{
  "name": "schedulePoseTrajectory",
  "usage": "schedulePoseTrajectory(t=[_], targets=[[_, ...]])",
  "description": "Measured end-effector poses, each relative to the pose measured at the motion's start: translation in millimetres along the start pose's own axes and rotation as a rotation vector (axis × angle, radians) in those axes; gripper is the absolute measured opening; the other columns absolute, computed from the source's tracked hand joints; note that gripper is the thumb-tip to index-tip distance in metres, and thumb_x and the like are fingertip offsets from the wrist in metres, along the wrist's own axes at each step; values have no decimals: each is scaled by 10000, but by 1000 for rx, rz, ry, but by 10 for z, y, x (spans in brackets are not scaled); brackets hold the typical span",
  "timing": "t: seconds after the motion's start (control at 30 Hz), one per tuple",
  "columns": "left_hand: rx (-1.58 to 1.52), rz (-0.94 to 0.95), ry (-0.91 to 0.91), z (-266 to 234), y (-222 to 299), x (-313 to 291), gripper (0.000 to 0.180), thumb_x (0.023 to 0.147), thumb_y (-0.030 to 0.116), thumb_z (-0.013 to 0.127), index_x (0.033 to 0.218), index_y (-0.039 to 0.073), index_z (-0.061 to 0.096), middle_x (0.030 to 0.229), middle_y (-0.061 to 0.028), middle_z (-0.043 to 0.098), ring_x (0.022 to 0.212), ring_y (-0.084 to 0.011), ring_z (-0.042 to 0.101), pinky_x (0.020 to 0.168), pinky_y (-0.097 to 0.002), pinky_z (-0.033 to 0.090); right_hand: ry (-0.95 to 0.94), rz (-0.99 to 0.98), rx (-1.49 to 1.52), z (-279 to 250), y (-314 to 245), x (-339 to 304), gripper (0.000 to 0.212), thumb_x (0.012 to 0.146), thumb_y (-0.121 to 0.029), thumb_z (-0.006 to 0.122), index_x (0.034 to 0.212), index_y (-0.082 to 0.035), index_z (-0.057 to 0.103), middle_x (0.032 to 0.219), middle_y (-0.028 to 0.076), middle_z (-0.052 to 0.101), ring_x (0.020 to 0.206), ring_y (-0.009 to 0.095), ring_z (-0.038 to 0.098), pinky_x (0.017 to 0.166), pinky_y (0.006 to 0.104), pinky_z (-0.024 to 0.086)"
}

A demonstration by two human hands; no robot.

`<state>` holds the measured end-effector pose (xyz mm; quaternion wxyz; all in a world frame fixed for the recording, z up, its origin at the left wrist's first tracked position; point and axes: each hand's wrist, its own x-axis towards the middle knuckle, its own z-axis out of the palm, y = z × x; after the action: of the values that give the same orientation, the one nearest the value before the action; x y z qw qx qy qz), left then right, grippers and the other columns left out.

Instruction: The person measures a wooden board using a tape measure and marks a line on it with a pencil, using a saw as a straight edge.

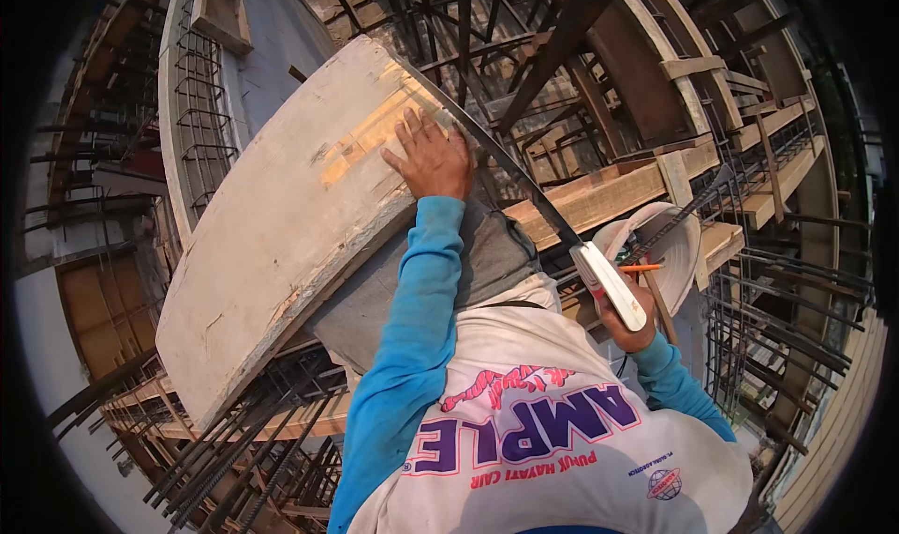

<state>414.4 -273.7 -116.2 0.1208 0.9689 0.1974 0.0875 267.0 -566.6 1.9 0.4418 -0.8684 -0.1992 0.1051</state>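
A large weathered plywood board (272, 197), dusty and pale with a worn yellowish patch, slants across the left and middle. My left hand (433, 157) lies on it near its upper right end, palm down with fingers apart. In my right hand (627, 320), at the right, is a handsaw (607, 286), gripped by its white handle. Its long blade runs up and left along the board's end edge; whether the teeth touch the wood I cannot tell. An orange pencil (642, 268) sticks out beside the handle; what holds it is hidden.
A pale bucket (691, 253) stands just beyond my right hand. Timber beams (609, 195) run along the right side. Bundles of steel bars (777, 304) jut out at the right, with more (234, 459) at lower left. A rebar cage (201, 112) lies along the curved formwork at upper left.
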Motion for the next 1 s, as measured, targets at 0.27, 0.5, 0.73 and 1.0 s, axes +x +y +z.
schedulePoseTrajectory(t=[0.27,0.5,0.73,1.0], targets=[[31,122,-9,-7,-34,27,701,887,461,486,1416,34,315,1495,-141,273,1366,-335,261,1063,-624,173,122,24,338,396,-192,1127,511,773,14,570,1274,71,481,1025,177,649,945,166,618,827,275,476],[138,272,-203,-347,-171,-80,1001,661,456,768,1425,42,271,1493,-132,265,1363,-331,266,1051,-609,238,72,-25,278,507,-48,1129,495,777,23,575,1261,71,488,1057,184,634,948,196,621,822,284,481],[104,300,-122,-288,-255,-118,1016,626,407,800,1420,40,283,1489,-141,274,1348,-339,295,1040,-603,261,-37,125,99,-51,19,-170,530,744,35,556,1266,87,479,1152,229,605,1023,282,631,886,328,474],[14,260,-139,-288,-189,-82,1038,617,346,830,1429,30,266,1497,-143,257,1368,-340,266,1079,-585,223,138,-118,249,728,-141,1793,516,766,-16,608,1266,51,499,1103,213,634,1004,239,639,831,310,488]])
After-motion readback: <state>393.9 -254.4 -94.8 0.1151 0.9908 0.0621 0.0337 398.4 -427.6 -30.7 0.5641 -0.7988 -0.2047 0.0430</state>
